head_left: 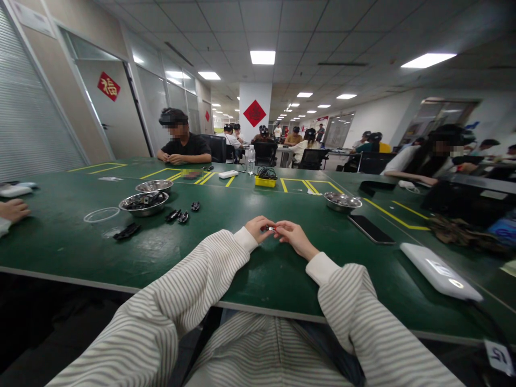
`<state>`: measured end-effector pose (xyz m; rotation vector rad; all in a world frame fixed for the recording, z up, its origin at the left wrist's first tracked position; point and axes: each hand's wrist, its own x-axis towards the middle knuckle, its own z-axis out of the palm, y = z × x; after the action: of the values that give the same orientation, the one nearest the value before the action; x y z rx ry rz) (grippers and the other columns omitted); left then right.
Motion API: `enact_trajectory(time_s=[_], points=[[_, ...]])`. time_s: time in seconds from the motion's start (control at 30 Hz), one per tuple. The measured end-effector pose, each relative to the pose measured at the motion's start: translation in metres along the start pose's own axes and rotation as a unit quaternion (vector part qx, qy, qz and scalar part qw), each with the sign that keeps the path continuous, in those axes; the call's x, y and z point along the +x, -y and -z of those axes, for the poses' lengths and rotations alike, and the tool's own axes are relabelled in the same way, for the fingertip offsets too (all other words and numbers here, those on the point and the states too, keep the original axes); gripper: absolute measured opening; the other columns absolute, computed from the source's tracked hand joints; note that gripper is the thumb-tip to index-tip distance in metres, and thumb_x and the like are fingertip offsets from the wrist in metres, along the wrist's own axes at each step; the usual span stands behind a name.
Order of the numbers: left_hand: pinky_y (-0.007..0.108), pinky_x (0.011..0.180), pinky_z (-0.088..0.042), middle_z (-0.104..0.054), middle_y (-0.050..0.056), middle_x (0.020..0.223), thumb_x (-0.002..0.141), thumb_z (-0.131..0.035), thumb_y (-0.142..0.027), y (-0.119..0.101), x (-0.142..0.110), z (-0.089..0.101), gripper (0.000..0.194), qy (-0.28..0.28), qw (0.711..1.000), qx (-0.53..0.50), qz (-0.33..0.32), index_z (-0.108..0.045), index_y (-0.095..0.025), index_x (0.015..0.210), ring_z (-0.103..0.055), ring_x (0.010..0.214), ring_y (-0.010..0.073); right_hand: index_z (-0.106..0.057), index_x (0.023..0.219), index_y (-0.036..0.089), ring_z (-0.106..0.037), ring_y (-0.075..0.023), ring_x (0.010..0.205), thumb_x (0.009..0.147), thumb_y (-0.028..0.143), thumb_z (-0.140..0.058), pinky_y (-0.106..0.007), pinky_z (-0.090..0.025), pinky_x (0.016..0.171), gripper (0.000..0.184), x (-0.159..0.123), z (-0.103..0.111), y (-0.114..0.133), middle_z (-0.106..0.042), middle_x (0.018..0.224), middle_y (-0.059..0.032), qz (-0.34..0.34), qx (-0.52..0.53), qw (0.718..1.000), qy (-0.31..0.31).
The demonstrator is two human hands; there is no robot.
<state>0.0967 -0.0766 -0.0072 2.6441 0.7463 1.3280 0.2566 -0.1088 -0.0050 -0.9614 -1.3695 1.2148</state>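
Over the near middle of the green table, my left hand (pixel 257 228) and my right hand (pixel 296 238) meet at the fingertips. Both pinch a small red part with a shiny silvery piece (pixel 271 229); its exact kind is too small to make out. To the left lie several small black plastic pieces (pixel 183 217), and a longer black piece (pixel 127 232) rests closer to the edge. A metal bowl (pixel 144 212) heaped with dark parts stands behind them, beside a second metal bowl (pixel 154 186).
On the right are another metal bowl (pixel 342 203), a black phone (pixel 371 229) and a white power bank (pixel 439 271) with a cable. Farther back stand a yellow tray (pixel 265 181) of black cables and a bottle (pixel 251 160). A co-worker's hand (pixel 16 210) rests at far left.
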Motion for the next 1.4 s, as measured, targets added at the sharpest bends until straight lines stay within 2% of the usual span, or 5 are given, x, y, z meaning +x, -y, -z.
enact_trajectory(time_s=[0.3, 0.43, 0.6, 1.0, 1.4], points=[[0.019, 0.056, -0.043, -0.055, 0.0, 0.068, 0.067, -0.057, -0.026, -0.0049, 0.0011, 0.0013, 0.019, -0.019, 0.999, -0.042, 0.022, -0.057, -0.014, 0.081, -0.047, 0.055, 0.0058, -0.054, 0.074, 0.017, -0.053, -0.0097, 0.058, 0.06, 0.027, -0.061, -0.018, -0.041, 0.044, 0.019, 0.0005, 0.002, 0.001, -0.056, 0.064, 0.0017, 0.063, -0.023, 0.997, 0.038], [0.019, 0.056, -0.044, -0.055, 0.0, 0.068, 0.067, -0.057, -0.025, -0.0068, 0.0014, 0.0023, 0.019, -0.031, 0.997, -0.07, 0.024, -0.057, -0.013, 0.082, -0.048, 0.055, 0.0058, -0.056, 0.086, 0.017, -0.053, -0.0078, 0.057, 0.06, 0.027, -0.062, -0.021, -0.043, 0.053, 0.028, -0.0005, 0.0012, 0.0007, -0.059, 0.07, -0.0001, 0.021, 0.027, 0.998, 0.046], [0.019, 0.057, -0.044, -0.056, 0.001, 0.07, 0.068, -0.056, -0.025, -0.007, 0.0015, 0.0032, 0.017, -0.036, 0.997, -0.071, 0.009, -0.057, -0.014, 0.081, -0.048, 0.057, 0.0063, -0.06, 0.075, 0.014, -0.054, -0.0075, 0.057, 0.056, 0.025, -0.066, -0.021, -0.044, 0.057, 0.023, -0.0009, -0.0002, 0.0038, -0.061, 0.069, -0.0018, -0.027, 0.069, 0.997, 0.038], [0.021, 0.058, -0.043, -0.054, 0.001, 0.067, 0.067, -0.056, -0.023, -0.0015, 0.0018, -0.0004, 0.016, -0.039, 0.999, 0.002, 0.011, -0.057, -0.014, 0.08, -0.047, 0.056, 0.0073, -0.06, 0.077, 0.013, -0.059, -0.013, 0.06, 0.054, 0.027, -0.066, -0.026, -0.047, 0.057, 0.027, 0.0001, 0.0015, 0.0042, -0.063, 0.068, -0.0036, 0.06, -0.029, 0.998, 0.002], [0.021, 0.058, -0.043, -0.056, 0.002, 0.072, 0.07, -0.053, -0.024, -0.0007, 0.0008, 0.0001, 0.015, -0.028, 0.999, 0.011, -0.011, -0.057, -0.015, 0.08, -0.047, 0.058, 0.0079, -0.064, 0.073, 0.013, -0.06, -0.0159, 0.06, 0.053, 0.028, -0.067, -0.028, -0.047, 0.057, 0.026, -0.0007, 0.004, 0.0041, -0.065, 0.066, -0.0054, 0.053, -0.039, 0.998, -0.013]])
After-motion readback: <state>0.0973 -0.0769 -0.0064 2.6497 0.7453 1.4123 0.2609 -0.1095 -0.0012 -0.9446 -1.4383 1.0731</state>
